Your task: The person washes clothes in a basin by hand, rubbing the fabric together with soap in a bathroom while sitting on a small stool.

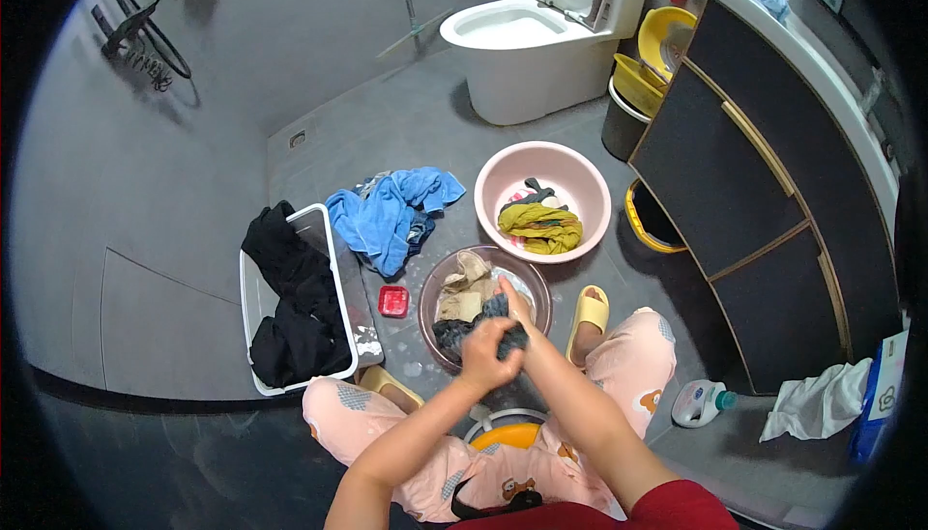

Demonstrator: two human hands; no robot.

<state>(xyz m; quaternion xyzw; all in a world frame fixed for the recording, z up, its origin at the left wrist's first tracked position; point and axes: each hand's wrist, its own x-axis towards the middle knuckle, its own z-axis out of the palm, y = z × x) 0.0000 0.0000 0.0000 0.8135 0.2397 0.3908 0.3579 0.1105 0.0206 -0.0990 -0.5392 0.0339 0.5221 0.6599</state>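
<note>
Over a brownish basin [426, 306] on the floor, both of my hands work on a wet dark grey cloth [495, 308]. My left hand [490, 354] is closed round its near part with curled fingers. Farther forward, my right hand [516, 303] presses against the cloth, its fingers partly hidden by it. Part of the dark material hangs down into the basin. Beige cloth [465, 282] lies in the same basin, along with whitish suds. Left of the basin is a small red soap box [393, 301].
A pink basin [490, 182] with olive and dark clothes stands beyond. Blue clothes [387, 216] lie on the floor. A white-rimmed basket [340, 308] holds black clothes at left. A toilet [527, 71], a dark cabinet [764, 182] and a detergent bottle [698, 404] are around.
</note>
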